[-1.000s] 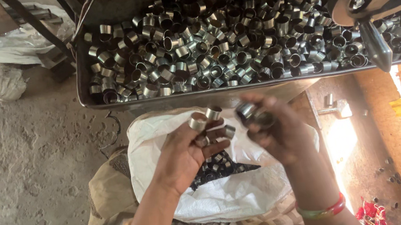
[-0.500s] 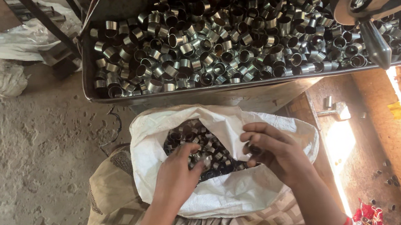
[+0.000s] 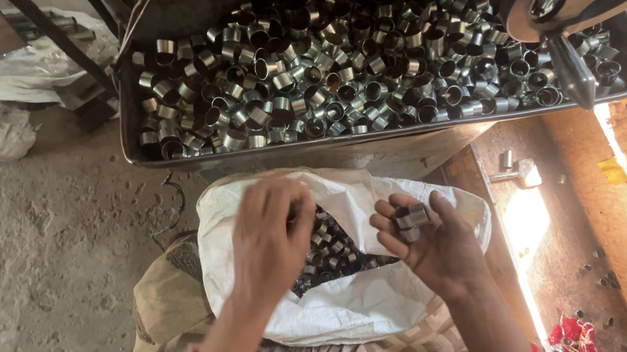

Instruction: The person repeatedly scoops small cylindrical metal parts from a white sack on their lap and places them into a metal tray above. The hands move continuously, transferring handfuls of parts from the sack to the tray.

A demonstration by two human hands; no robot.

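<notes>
Our left hand [image 3: 271,236], lower centre of frame, reaches into mouth of white sack [image 3: 360,304], fingers curled over metal rings inside; grip on any ring we cannot tell. Our right hand [image 3: 435,245], just right of it, fingers clamped on few metal rings [image 3: 411,218] above sack rim. Metal tray [image 3: 139,152] across top of frame, heaped with rings.

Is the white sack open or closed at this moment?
Open. The sack has its mouth spread wide, metal rings showing inside, and the left hand reaches into it.
</notes>
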